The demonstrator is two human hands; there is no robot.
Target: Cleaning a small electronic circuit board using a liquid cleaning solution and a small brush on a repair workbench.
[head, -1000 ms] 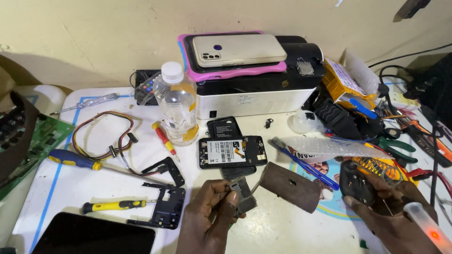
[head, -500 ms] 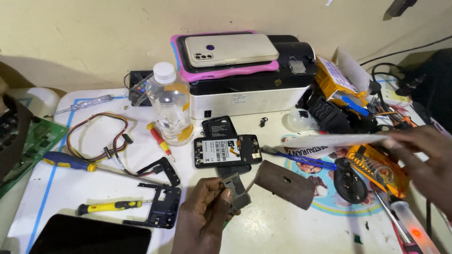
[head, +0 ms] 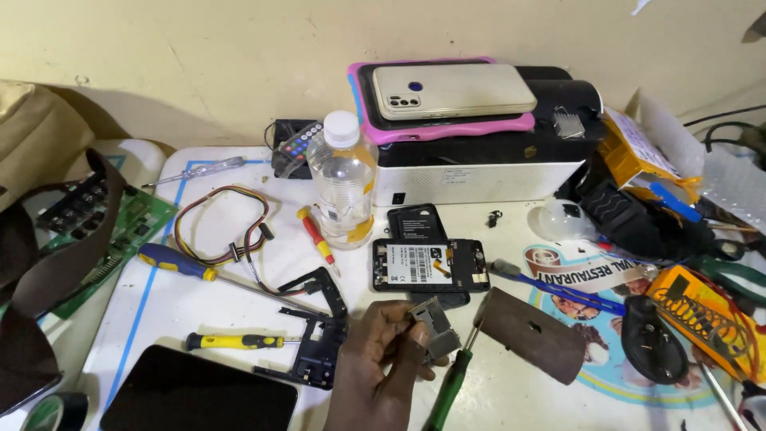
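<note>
I see my left hand [head: 375, 359] pinching a small grey metal part [head: 435, 327] between thumb and fingers, just below the opened phone [head: 429, 265], which lies face down with its back cover off and battery showing; the strip-down looks well under way, reassembly not begun. My right hand is out of view; a green screwdriver [head: 448, 387] leans beside the part
</note>
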